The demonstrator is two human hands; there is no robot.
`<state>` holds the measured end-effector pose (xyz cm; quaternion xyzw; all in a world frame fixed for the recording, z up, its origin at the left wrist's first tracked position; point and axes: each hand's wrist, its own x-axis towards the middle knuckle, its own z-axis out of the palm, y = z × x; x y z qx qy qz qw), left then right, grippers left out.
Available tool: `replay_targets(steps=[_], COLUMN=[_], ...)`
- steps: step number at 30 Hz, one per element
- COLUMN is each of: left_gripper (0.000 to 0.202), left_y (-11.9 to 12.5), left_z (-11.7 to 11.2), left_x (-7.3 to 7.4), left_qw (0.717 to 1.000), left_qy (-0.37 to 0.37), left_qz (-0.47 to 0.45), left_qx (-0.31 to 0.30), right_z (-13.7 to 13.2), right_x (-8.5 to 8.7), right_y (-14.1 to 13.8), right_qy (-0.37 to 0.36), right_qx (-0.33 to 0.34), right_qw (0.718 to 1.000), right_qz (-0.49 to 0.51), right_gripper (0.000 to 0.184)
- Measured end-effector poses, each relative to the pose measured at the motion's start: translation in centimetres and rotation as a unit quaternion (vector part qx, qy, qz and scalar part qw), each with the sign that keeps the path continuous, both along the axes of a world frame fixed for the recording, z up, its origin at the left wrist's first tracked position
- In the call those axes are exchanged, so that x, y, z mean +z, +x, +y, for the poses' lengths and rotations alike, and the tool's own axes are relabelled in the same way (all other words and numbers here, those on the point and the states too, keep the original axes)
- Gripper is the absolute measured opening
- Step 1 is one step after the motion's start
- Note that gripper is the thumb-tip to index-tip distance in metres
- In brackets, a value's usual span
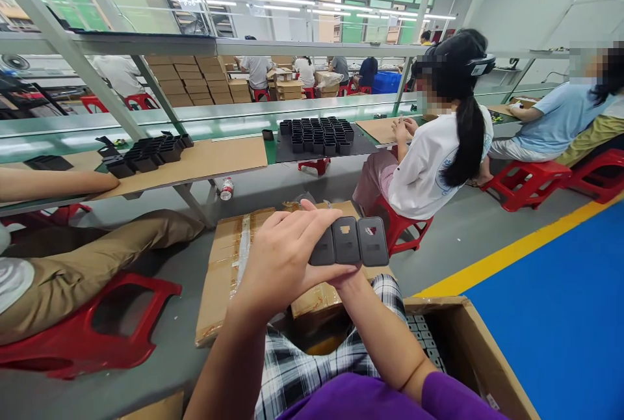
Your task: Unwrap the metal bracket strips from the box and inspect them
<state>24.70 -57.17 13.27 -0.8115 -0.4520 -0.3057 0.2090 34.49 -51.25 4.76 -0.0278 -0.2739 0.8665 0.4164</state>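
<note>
Three small black rectangular cases [346, 242] sit side by side in a row in front of me, rounded ends up, two with small light marks on their faces. My left hand [287, 244] is closed on the row, fingers along the top edge and thumb along the bottom; it covers part of the leftmost case. My right hand [347, 279] is behind and under the same cases, mostly hidden, with a few fingertips showing above my left hand. It appears to hold the cases from beneath.
Below lie taped cardboard boxes [221, 277]; an open carton [463, 322] with grey-white parts stands at my right. On the bench, black cases [316, 134] stand in rows on a dark board, others [146, 155] at left. Co-workers sit on red stools [97, 335] at both sides.
</note>
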Motion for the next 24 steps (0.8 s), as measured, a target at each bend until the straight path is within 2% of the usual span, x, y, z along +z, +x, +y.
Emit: replay_targets(steps=[6, 15, 24], left_gripper=[0.059, 0.059, 0.057], left_y=[0.0, -0.1, 0.0], left_z=[-0.1, -0.1, 0.0], left_x=[0.0, 0.0, 0.1], left_qw=[1.0, 1.0, 1.0], left_qy=[-0.007, -0.008, 0.0], left_qz=[-0.001, 0.013, 0.011], left_qx=[0.004, 0.001, -0.012], right_z=[0.0, 1.5, 1.8], right_x=[0.1, -1.7, -1.8], right_y=[0.1, -0.3, -0.3], right_qy=[-0.024, 0.051, 0.075], right_qx=[0.019, -0.005, 0.007], right_qw=[0.998, 0.998, 0.997], right_qz=[0.049, 0.048, 0.012], right_gripper=[0.055, 0.045, 0.043])
